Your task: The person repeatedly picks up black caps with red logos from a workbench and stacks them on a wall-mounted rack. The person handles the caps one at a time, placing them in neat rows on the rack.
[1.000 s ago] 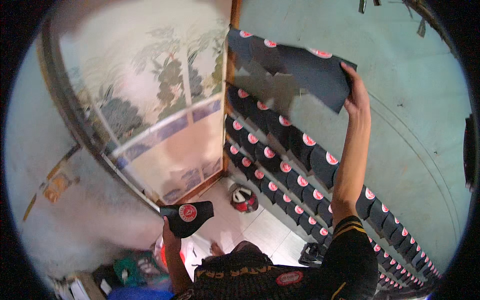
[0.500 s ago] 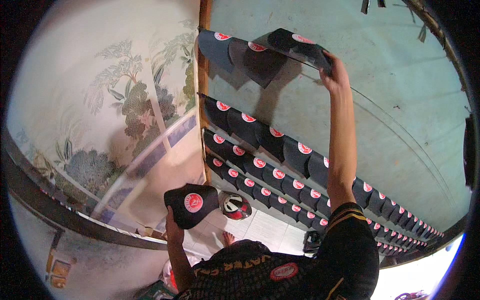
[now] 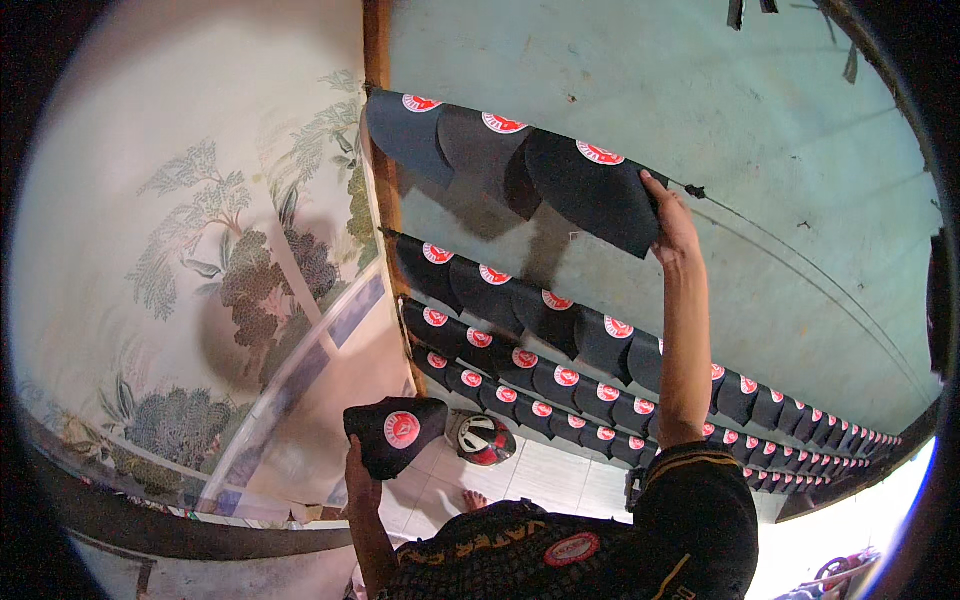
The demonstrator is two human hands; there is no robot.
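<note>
My right hand [image 3: 677,222], arm stretched up, grips the right edge of a black curved fabric piece [image 3: 590,195] with a round red-and-white emblem. That piece hangs folded over the top line, overlapping a dark grey piece [image 3: 485,165] on its left. A blue-grey piece [image 3: 405,135] hangs at the line's left end. Down at the lower left, my left hand [image 3: 362,468] is closed on the edge of another black fabric piece [image 3: 385,455] with the same emblem; whether it is a single piece or a stack I cannot tell.
Below, rows of similar black pieces [image 3: 575,330] hang on lines along the pale green wall [image 3: 800,280]. A dark knot [image 3: 695,191] sits on the top line beside my right hand. A helmet [image 3: 483,437] rests on the tiled floor [image 3: 540,470]. Left stands a wall with painted trees [image 3: 240,290].
The black piece in my right hand has come down from a raised, folded position and now hangs spread over the top line. My left hand still holds its fabric. The view has shifted.
</note>
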